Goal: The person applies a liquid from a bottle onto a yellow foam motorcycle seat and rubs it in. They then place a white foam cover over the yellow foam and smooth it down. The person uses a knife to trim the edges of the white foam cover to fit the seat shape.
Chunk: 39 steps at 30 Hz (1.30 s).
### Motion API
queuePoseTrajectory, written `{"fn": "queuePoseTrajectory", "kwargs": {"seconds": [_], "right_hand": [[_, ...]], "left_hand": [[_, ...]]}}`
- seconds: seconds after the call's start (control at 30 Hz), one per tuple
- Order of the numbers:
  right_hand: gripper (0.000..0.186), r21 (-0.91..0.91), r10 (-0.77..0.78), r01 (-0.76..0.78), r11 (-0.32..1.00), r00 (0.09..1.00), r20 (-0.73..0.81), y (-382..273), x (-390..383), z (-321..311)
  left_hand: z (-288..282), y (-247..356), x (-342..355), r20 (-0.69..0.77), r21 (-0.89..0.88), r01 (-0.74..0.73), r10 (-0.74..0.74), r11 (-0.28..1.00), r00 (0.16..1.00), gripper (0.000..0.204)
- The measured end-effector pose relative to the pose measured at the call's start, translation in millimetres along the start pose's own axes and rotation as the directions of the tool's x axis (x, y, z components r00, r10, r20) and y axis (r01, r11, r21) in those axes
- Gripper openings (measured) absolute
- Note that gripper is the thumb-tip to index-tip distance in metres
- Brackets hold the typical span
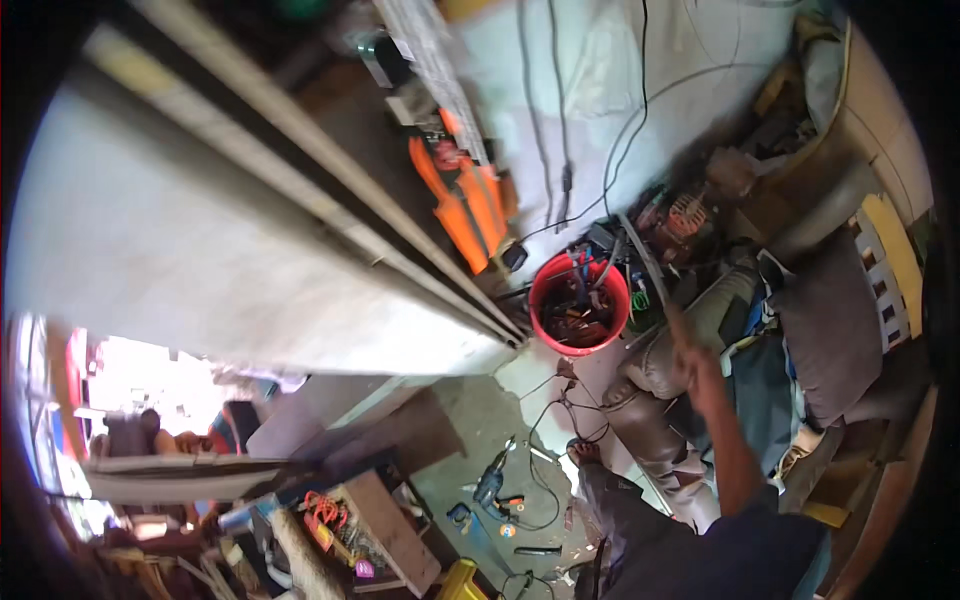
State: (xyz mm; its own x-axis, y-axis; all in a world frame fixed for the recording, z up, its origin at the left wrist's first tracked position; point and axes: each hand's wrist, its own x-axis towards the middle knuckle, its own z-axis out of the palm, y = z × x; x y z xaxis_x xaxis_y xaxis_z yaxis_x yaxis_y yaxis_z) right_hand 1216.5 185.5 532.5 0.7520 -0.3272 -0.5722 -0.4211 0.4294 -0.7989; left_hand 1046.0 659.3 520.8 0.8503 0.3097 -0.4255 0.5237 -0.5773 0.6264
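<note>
My right hand (692,358) reaches out over the armrest of a worn brown sofa, its fingers closed around the near end of a long, thin grey rod (648,262). The rod slants up and to the left, its far end beside a red bucket (542,335). Tools and small metal bits fill the bucket, and a pair of handles pokes out of it. The rod's exact kind is too blurred to make out. My left hand is out of the picture.
A blue drill (490,488) with a trailing cord lies on the floor near my bare foot (583,452). To the left stands a wooden box (385,530) of cables. Orange-handled tools (465,215) hang by the door frame. Dark cushions (830,320) pile up at right.
</note>
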Motion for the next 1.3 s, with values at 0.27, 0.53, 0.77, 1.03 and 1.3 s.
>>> {"fn": "queuePoseTrajectory", "kwargs": {"seconds": [0.27,0.53,0.77,1.03,1.3], "right_hand": [[0.033,-0.704,0.895,-0.668,0.241,-0.127,0.427,165.6,-288.4,-32.1],[0.036,-0.751,0.846,0.39,0.533,-0.237,0.478,179.3,-442.9,6.3],[0.019,-0.034,0.862,0.921,0.387,-0.349,0.367,204.9,-567.7,22.1],[0.048,0.537,0.991,0.842,0.048,0.026,-0.128,184.7,-668.7,9.2],[0.058,0.494,0.967,0.838,0.233,-0.251,-0.031,285.8,-728.6,6.8]], "left_hand": [[16.0,-78.9,-302.4,-0.021,-0.448,0.344,-0.394,0.825,0.919,0.041],[264.0,-123.1,-777.3,0.43,-0.824,0.49,-0.248,0.285,0.868,0.042],[319.9,10.4,-855.5,0.377,-0.918,0.354,-0.673,-0.18,0.636,0.053],[364.5,57.0,-819.5,0.409,-0.907,0.331,-0.364,-0.26,0.837,0.055],[341.4,42.9,-813.8,0.149,-0.957,-0.124,-0.81,-0.262,0.567,0.038]]}}
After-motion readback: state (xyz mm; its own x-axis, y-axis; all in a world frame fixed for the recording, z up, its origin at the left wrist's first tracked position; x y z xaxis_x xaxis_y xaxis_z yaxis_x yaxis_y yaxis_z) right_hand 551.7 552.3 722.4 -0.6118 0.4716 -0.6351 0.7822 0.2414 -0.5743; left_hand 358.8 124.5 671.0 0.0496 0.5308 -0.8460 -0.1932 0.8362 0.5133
